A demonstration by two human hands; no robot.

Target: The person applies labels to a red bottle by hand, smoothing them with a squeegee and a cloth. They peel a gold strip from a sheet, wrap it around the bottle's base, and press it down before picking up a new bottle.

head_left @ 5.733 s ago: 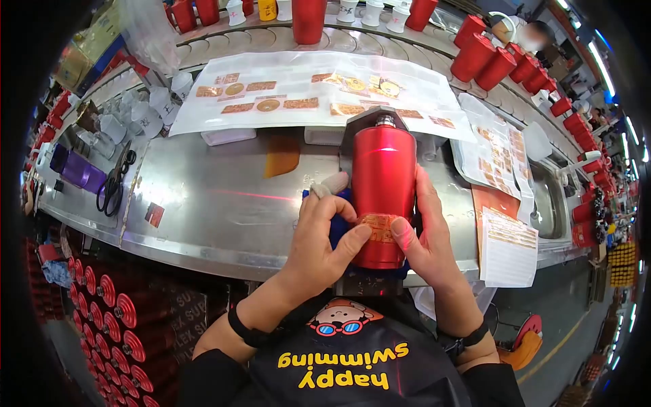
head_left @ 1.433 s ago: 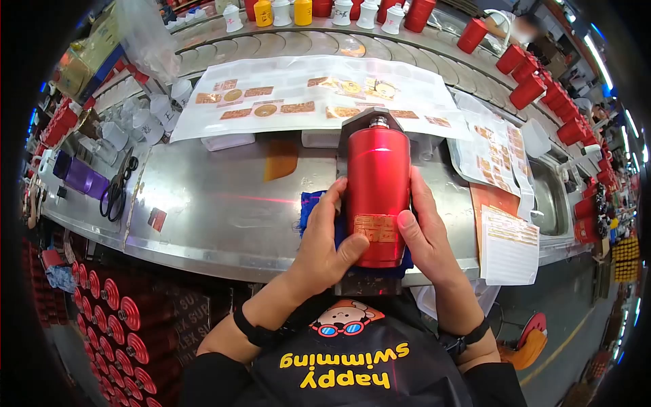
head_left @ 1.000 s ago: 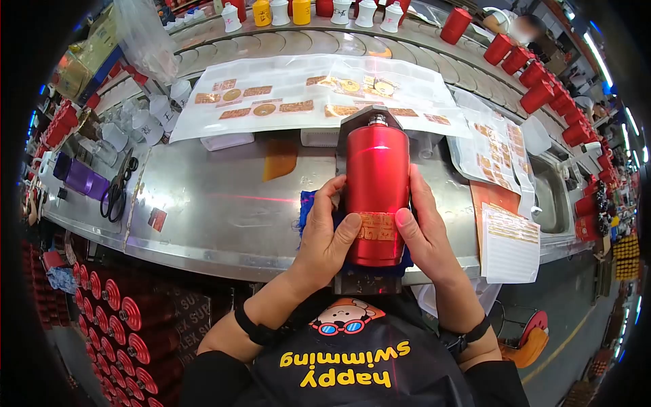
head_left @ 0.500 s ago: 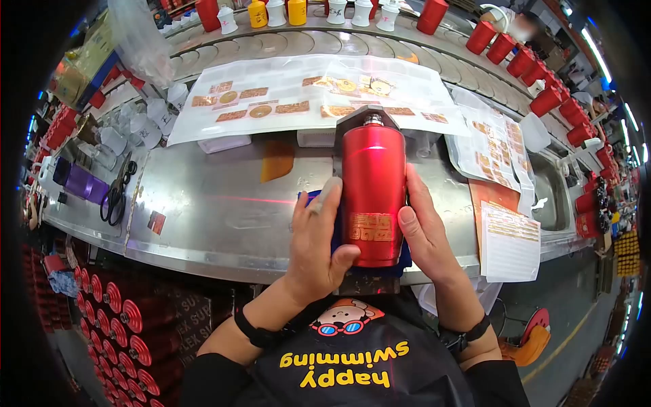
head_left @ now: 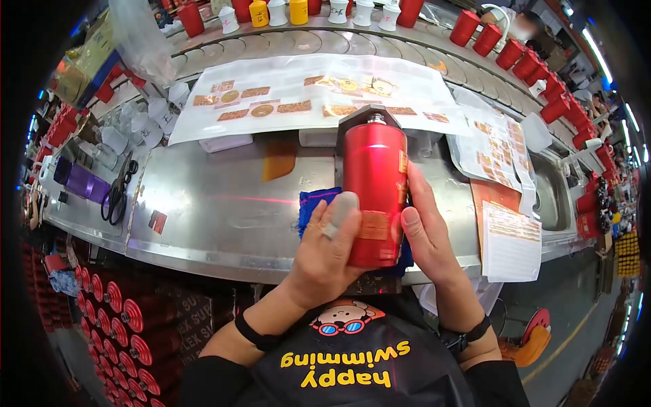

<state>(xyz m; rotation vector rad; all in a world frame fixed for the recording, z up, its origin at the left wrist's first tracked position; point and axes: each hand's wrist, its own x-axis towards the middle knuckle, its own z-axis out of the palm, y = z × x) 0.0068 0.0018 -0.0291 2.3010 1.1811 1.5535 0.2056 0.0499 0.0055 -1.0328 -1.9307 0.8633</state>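
A red metallic bottle (head_left: 371, 173) with a bare silver neck leans in front of me, its top against a dark angular holder (head_left: 350, 123). Gold patterned decals sit on its lower front and upper right edge. My left hand (head_left: 324, 241), a grey covering on one finger, presses its closed fingers on the lower left side; its thumb is hidden. Along the right side lies my right hand (head_left: 430, 234), fingers behind the edge and thumb near the front. Together the hands clasp the bottle. A blue cloth (head_left: 313, 203) shows beside and beneath it.
Sheets of gold decals (head_left: 264, 88) lie across the back of the steel bench (head_left: 203, 203). Black scissors (head_left: 119, 193) and a purple bottle (head_left: 85, 180) are at left. A sink (head_left: 553, 197) and papers (head_left: 512, 241) are right. Beyond runs a conveyor (head_left: 312, 42) with bottles.
My left hand has moved right onto the bottle, its thumb going out of sight. The bottle has turned, bringing a second decal into view. Red bottles on the conveyor have shifted left.
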